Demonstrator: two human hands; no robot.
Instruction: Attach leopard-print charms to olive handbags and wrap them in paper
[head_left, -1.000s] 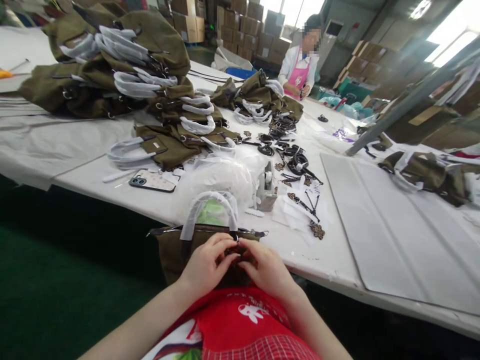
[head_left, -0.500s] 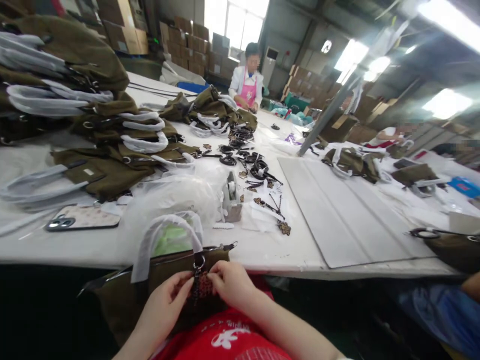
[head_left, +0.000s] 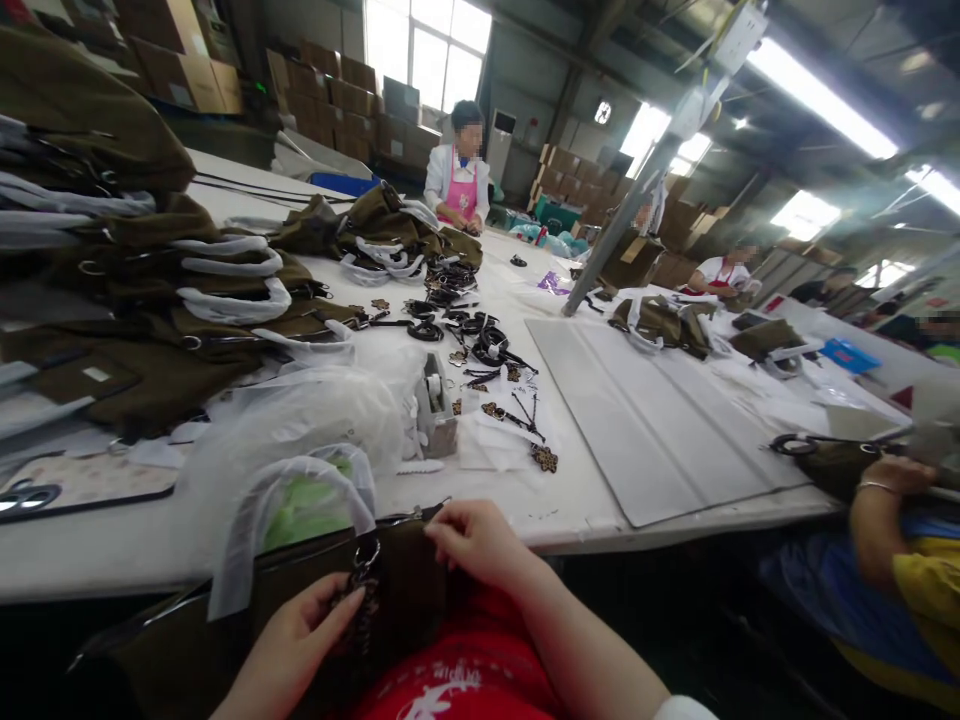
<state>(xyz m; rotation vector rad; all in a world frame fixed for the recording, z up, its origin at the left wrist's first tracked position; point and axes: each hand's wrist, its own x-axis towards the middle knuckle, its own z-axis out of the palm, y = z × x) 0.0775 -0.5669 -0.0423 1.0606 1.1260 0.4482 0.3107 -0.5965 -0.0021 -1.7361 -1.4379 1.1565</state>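
Slants from lower left to upper right along its long axis, in the case of the olive-brown fabric handbag (head_left: pixel 409 575) at the near edge of the white table (head_left: pixel 577 512), in front of the red apron (head_left: pixel 480 665), with zipped top upward. Carries an arched handle wrapped in translucent white material (head_left: pixel 244 535) and, by the handle's right foot, a silvery metal ring (head_left: pixel 368 551) with a dark patterned charm (head_left: pixel 366 618) hanging against the side. Looks soft-walled, dark and shadowed lower down. At the charm, reaches in with the left hand (head_left: pixel 304 635), thumb and fingers a little apart and touching it; cannot tell how firmly gripped. At the upper right corner of the rim, curls inward with the right hand (head_left: pixel 476 540), fingertips close together; cannot tell whether pinched on the fabric. Beyond the handle, meets crumpled clear plastic (head_left: pixel 300 405) and a grey tape dispenser (head_left: pixel 436 415); to the left, a pale-patterned phone (head_left: pixel 94 478) and heaped olive bags (head_left: pixel 154 375). Further in, reaches black straps (head_left: pixel 491 340) and a leopard-print flower charm (head_left: pixel 545 458). Opens out most at right, with bare tabletop between the right hand and a flat grey board (head_left: pixel 660 425).
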